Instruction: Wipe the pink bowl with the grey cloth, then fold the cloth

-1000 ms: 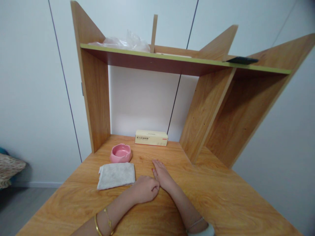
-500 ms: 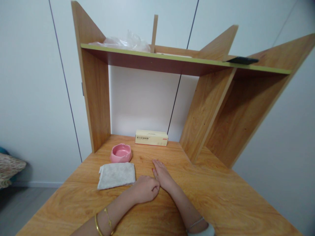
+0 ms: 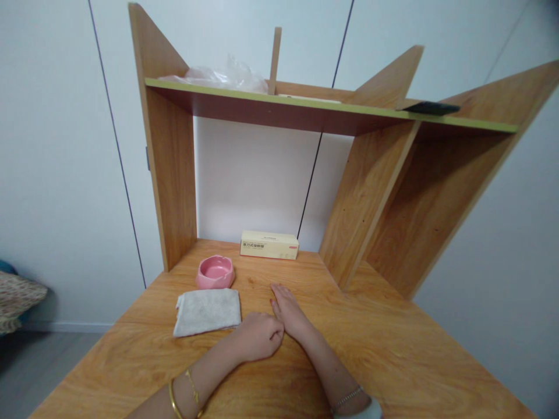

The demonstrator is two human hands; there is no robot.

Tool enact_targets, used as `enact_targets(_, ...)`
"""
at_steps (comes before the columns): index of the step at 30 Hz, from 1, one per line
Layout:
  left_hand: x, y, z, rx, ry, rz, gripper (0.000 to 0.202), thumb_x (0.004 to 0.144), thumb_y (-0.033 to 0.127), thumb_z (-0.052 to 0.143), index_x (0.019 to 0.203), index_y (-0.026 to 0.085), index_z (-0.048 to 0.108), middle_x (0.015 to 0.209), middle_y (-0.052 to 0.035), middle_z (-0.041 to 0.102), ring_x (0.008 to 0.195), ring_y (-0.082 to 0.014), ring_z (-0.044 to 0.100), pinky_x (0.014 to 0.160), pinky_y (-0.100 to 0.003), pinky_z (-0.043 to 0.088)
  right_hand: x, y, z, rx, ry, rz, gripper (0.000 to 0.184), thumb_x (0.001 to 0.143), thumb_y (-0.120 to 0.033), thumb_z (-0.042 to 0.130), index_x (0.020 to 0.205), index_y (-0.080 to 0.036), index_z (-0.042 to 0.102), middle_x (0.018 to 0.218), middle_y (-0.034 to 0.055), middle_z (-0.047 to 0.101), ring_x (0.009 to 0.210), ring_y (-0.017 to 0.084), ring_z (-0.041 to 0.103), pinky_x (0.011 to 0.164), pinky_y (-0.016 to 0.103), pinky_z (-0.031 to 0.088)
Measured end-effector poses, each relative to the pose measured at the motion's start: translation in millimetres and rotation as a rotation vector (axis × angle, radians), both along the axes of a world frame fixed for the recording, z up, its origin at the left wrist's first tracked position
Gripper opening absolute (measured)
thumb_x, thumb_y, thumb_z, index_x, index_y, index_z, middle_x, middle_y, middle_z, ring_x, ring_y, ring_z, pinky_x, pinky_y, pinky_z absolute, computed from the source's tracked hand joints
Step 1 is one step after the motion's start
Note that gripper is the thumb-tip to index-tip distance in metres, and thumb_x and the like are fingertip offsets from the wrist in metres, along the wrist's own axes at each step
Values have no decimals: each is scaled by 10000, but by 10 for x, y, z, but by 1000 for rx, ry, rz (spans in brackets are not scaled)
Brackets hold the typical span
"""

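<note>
My left hand (image 3: 262, 336) is curled into a fist and rests on the wooden desk, with no object showing in it. Its thumb side touches my right hand (image 3: 288, 309), which lies open and flat on the desk, fingers stretched forward. Just left of the fist lies a folded light grey cloth (image 3: 207, 312), its right edge close to the knuckles. Behind the cloth stands a pink ashtray-like bowl (image 3: 215, 272) with a notched rim. A long cream box (image 3: 269, 245) with printed lettering sits farther back, beyond my right fingertips.
A wooden shelf unit (image 3: 384, 192) rises from the back of the desk (image 3: 393, 361), its upright panels at left and right. On its upper board (image 3: 244, 96) are a clear plastic bag (image 3: 222, 77) and a flat dark object (image 3: 430, 108). Patterned fabric (image 3: 20, 297) shows at far left.
</note>
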State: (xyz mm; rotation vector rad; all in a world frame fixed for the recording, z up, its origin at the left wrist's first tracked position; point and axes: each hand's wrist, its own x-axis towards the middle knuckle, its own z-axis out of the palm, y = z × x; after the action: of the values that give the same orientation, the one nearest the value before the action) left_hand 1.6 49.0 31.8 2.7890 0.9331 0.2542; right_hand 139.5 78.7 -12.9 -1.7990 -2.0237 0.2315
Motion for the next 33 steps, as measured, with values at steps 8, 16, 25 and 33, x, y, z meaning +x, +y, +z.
enact_targets(8,0,2,8,2,6,3,245,773,146,385,700,187,615,741,-28,673,654,-163,591,578,-228,404,3,-4,-4,6,-8,4,477,837,-201,308,1277,-38,392,1334,154,396,1264,223,300,1044,367,226)
enact_targets(16,1,-10,27,-4,19,7,255,774,141,379,707,188,620,738,-33,670,655,-158,585,579,-227,398,18,17,-45,20,-1,1,469,841,-206,312,1282,-66,393,1334,141,401,1263,217,302,1043,371,228)
enact_targets(25,1,-4,11,7,5,5,251,777,148,383,692,190,615,731,-28,672,649,-160,590,573,-226,400,29,22,-64,23,8,12,470,836,-207,313,1277,-66,397,1336,150,395,1261,224,307,1044,392,222)
enact_targets(33,2,20,-32,34,-10,-17,254,777,148,375,675,186,605,722,-30,673,630,-162,591,547,-226,389,16,19,-36,13,-3,3,472,827,-197,325,1278,-79,399,1331,138,406,1256,220,317,1046,385,222)
